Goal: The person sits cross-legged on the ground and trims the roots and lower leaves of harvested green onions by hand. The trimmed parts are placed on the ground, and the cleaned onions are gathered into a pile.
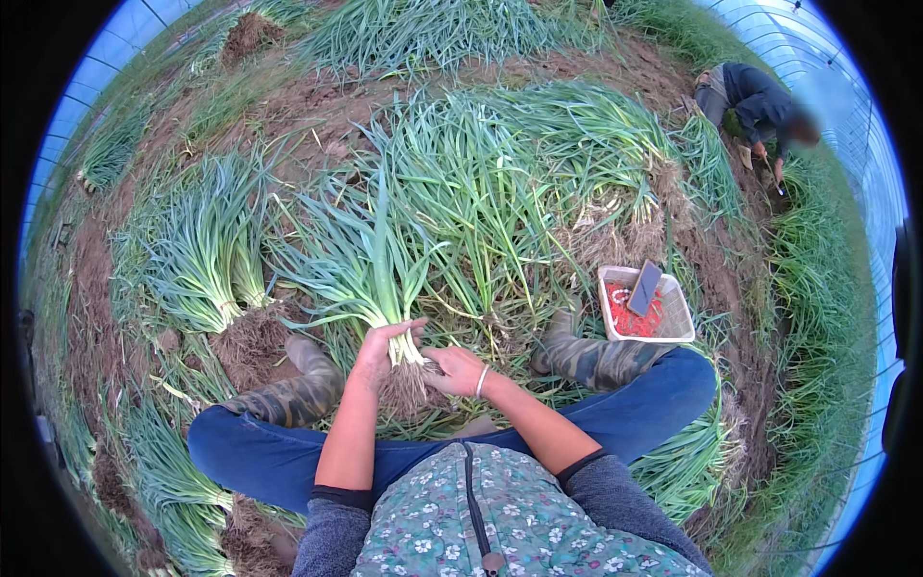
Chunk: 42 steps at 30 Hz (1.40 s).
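Note:
A bunch of leek-like plants (386, 288) stands before me, with long blue-green leaves fanned away and pale stems towards me. My left hand (382, 348) is wrapped around the pale stems. Lower down, my right hand (456, 371) grips the bunch at the stem bases, above its brown fibrous roots (404, 393); its fingertips are partly hidden. Just beyond my hands lies a heap of loose plants (476, 216). To the left, bundled plants (216, 267) rest with their roots towards me.
A white plastic basket (681, 310) by my right boot (606, 360) holds red strands (634, 317) and a phone (644, 288). My left boot (296, 393) is bent inward. Another person (750, 101) stoops over a growing row (815, 274) at far right. More plants (180, 461) lie at lower left.

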### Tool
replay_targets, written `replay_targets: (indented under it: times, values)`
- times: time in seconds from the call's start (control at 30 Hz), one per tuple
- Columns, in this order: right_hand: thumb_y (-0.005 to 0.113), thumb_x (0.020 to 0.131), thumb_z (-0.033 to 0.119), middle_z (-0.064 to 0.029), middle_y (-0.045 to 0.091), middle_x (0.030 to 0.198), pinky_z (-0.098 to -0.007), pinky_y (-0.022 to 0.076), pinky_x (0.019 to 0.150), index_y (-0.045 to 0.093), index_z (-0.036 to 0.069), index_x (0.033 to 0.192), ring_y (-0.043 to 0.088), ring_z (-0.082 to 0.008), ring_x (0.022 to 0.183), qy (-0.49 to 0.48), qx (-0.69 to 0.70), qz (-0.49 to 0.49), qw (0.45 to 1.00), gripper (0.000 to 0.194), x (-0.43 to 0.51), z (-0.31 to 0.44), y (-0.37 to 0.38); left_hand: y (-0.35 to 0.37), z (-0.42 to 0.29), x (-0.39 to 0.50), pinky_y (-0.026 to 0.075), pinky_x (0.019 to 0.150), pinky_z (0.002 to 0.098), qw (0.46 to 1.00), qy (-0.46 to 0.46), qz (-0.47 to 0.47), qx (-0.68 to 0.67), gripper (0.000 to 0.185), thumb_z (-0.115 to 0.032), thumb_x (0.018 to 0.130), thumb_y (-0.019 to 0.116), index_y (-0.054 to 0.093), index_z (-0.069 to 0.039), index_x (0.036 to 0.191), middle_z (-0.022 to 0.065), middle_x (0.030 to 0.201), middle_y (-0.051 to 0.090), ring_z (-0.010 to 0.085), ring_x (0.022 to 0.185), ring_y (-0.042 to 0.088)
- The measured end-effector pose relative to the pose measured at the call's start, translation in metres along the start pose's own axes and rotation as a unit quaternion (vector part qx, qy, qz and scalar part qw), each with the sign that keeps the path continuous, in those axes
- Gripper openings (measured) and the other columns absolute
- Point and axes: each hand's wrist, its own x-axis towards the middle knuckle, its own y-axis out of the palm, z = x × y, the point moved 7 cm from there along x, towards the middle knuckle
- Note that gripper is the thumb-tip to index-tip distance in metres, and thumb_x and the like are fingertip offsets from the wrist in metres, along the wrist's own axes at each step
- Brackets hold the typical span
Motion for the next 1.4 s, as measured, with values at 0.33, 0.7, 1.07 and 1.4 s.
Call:
replay_targets:
  times: [0.33, 0.7, 1.07, 1.4]
  values:
    - [0.062, 0.078, 0.046, -0.0191, 0.063, 0.080, -0.0463, 0.0487, 0.071, 0.060, 0.003, 0.100, 0.061, -0.0375, 0.076, 0.287, -0.134, 0.033, 0.948, 0.048, -0.045, -0.070, 0.020, 0.020, -0.091, -0.036, 0.043, 0.048, 0.0217, 0.983, 0.082, 0.025, -0.165, 0.032, -0.007, 0.084, 0.056, 0.049, 0.012, 0.109, 0.0055, 0.069, 0.052, 0.0107, 0.057, 0.049]
    - [0.071, 0.068, 0.039, -0.0255, 0.052, 0.119, -0.0387, 0.0454, 0.090, 0.038, -0.008, 0.128, 0.055, -0.0327, 0.107, 0.332, 0.353, -0.024, 0.874, 0.083, 0.140, -0.117, 0.084, 0.040, -0.068, -0.047, 0.052, 0.050, 0.0275, 0.997, 0.042, -0.060, -0.025, 0.034, -0.016, 0.085, 0.060, 0.056, 0.002, 0.113, 0.0078, 0.080, 0.063, 0.0160, 0.059, 0.063]
    - [0.048, 0.091, 0.034, -0.0056, 0.058, 0.096, -0.0422, 0.0436, 0.078, 0.054, 0.005, 0.116, 0.050, -0.0186, 0.088, 0.294, 0.729, -0.059, 0.616, 0.039, 0.201, -0.156, 0.147, 0.099, -0.122, -0.087, 0.052, 0.086, 0.0440, 0.982, 0.100, 0.031, -0.157, 0.038, -0.003, 0.076, 0.060, 0.047, 0.000, 0.111, 0.0085, 0.092, 0.056, 0.0211, 0.084, 0.061]
    - [0.040, 0.097, 0.020, 0.0017, 0.042, 0.065, -0.0292, 0.0406, 0.062, 0.051, 0.008, 0.095, 0.043, -0.0117, 0.059, 0.212, 0.822, -0.037, 0.527, 0.016, 0.186, -0.066, 0.070, 0.078, -0.135, -0.100, 0.042, 0.053, 0.0229, 0.965, 0.118, 0.024, -0.233, 0.046, -0.001, 0.074, 0.060, 0.046, 0.006, 0.117, 0.0085, 0.083, 0.054, 0.0112, 0.061, 0.047]
